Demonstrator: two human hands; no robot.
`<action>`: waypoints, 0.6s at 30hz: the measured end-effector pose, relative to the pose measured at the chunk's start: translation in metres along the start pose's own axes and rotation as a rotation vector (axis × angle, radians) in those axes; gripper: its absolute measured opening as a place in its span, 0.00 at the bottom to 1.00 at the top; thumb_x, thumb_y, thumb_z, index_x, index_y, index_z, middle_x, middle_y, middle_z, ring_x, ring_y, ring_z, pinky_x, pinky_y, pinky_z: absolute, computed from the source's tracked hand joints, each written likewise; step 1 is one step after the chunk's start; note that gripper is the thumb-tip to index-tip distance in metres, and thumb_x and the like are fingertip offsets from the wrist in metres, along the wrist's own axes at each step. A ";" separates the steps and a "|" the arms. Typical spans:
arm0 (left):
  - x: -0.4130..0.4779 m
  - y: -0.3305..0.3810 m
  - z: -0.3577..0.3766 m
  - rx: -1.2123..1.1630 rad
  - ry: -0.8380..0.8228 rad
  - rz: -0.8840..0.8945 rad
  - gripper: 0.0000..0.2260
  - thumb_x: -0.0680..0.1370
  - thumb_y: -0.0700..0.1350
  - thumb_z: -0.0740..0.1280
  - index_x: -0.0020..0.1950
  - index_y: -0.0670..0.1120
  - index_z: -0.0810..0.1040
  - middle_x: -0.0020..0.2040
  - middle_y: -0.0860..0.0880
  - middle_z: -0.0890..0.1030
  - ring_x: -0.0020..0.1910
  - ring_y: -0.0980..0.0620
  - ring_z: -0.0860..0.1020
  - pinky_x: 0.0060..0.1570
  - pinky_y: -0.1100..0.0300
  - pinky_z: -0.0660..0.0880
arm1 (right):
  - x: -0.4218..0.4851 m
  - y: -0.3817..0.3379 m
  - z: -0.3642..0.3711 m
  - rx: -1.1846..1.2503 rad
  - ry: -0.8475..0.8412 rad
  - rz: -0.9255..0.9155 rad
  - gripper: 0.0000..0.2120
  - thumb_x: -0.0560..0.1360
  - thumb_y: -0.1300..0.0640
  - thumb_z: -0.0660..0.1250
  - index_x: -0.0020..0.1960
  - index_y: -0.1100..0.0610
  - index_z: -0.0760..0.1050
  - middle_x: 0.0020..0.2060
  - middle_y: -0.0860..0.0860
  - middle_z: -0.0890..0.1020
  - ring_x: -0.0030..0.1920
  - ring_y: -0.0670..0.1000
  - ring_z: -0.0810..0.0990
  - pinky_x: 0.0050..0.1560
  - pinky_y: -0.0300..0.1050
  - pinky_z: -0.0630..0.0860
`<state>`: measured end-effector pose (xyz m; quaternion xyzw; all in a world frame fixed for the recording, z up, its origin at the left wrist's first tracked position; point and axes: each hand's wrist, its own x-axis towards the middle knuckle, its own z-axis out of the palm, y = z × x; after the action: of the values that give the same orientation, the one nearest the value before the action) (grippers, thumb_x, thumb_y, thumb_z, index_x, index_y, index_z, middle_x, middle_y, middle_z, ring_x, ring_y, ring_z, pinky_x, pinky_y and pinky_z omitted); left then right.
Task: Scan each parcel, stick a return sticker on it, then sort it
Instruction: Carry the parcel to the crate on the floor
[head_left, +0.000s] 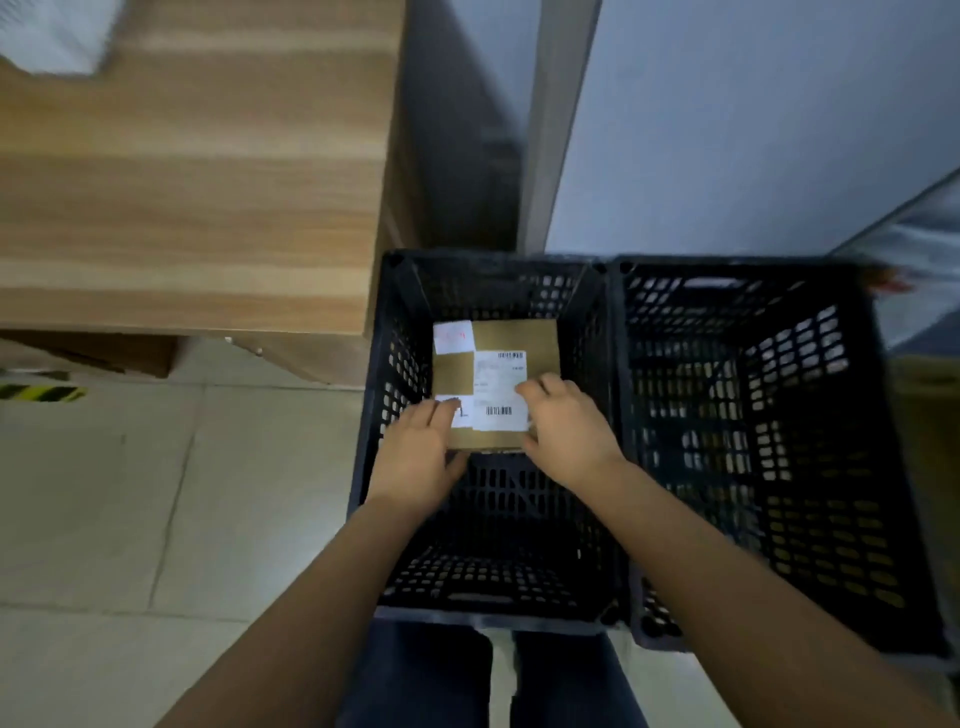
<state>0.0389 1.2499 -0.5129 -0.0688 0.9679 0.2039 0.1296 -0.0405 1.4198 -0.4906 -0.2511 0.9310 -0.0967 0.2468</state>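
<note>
Fingers (546, 388) round barcode-labelled parcel (514, 338)

Head view, steeply downward, seemingly close.

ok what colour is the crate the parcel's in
Black; the crate holding the parcel shows best in the head view.

Brown cardboard parcel (519, 338), flat, top face up, inside the left black crate (375, 415), toward its far wall. 3 white labels on top: large shipping label (498, 387) with 2 barcodes, small sticker (453, 336) with red marks at the far-left corner, and another small sticker (465, 415) near-left, part covered. Left hand (415, 457) and right hand (566, 431) grip the near corners. A 2nd black crate (857, 415) touches the first on the right.
</note>
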 end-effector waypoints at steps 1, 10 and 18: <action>-0.010 0.008 -0.013 0.018 0.046 0.007 0.24 0.75 0.47 0.69 0.69 0.45 0.71 0.62 0.46 0.75 0.60 0.44 0.72 0.59 0.52 0.69 | -0.008 -0.006 -0.015 -0.023 0.017 -0.037 0.24 0.76 0.56 0.66 0.71 0.56 0.64 0.62 0.55 0.70 0.61 0.56 0.70 0.59 0.49 0.70; -0.105 0.027 -0.105 0.141 0.436 -0.027 0.20 0.68 0.46 0.76 0.58 0.45 0.78 0.48 0.49 0.80 0.47 0.46 0.79 0.44 0.54 0.75 | -0.066 -0.092 -0.097 -0.075 0.136 -0.338 0.24 0.78 0.55 0.66 0.71 0.55 0.65 0.64 0.52 0.69 0.64 0.54 0.68 0.62 0.47 0.69; -0.192 -0.038 -0.170 0.202 0.638 -0.185 0.19 0.69 0.47 0.76 0.58 0.45 0.78 0.48 0.49 0.80 0.48 0.46 0.78 0.45 0.54 0.75 | -0.084 -0.218 -0.110 -0.175 0.218 -0.594 0.20 0.77 0.55 0.65 0.68 0.55 0.69 0.62 0.52 0.71 0.63 0.54 0.69 0.62 0.47 0.68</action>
<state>0.1918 1.1609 -0.3240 -0.2034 0.9646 0.0629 -0.1557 0.0585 1.2829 -0.2949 -0.5199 0.8429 -0.1106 0.0841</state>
